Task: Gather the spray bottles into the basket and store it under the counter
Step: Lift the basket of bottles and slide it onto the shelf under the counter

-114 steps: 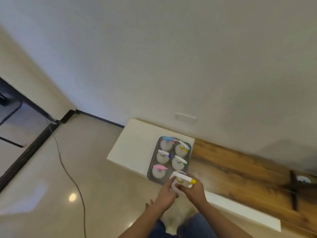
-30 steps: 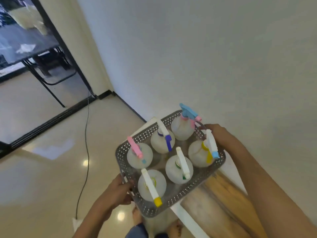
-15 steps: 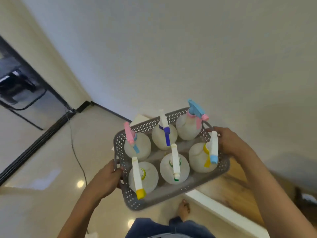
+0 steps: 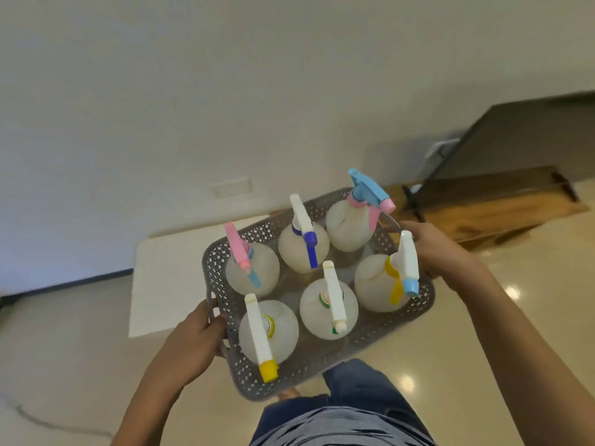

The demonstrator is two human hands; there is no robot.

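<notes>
Basket of grey perforated plastic (image 4: 325, 368) hangs in the air before the person, above the glossy cream floor (image 4: 483, 365), past the white bench (image 4: 167, 284) and brown wooden bench (image 4: 483, 214). Six translucent white spray bottles (image 4: 328, 309) stand inside. Left hand (image 4: 193, 339) and right hand (image 4: 431, 249) fingers clasp opposite rims. Compared with half a second ago, the view has swung right.

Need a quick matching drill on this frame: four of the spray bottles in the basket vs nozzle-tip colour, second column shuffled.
Bottles in the grey basket, which the left hand and right hand carry:
1. near-left bottle
2. far-middle bottle
3. far-right bottle
4. near-right bottle

Nozzle tip:
A. pink
B. light blue
C. yellow
D. dark blue

Pairs: 1-C, 2-D, 3-A, 4-B
</notes>
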